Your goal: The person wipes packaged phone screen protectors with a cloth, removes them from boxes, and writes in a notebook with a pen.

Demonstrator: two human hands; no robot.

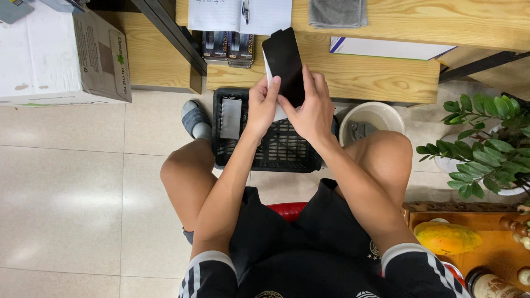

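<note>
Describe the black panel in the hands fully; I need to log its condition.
The black panel is a thin, flat, glossy rectangle with rounded corners, like glass, backed by a white sheet along its left edge. It tilts upright above the black crate. The left hand and right hand pinch its lower end. No damage shows.

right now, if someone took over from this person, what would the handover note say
Left hand: grips the lower left edge of the black glossy panel, with a white backing sheet behind it.
Right hand: fingers on the panel's lower right edge.
Both are held up over the black plastic crate on the floor, which holds a grey flat piece.
Done: panel lifted in hand. Left: panel and backing not yet apart.
</note>
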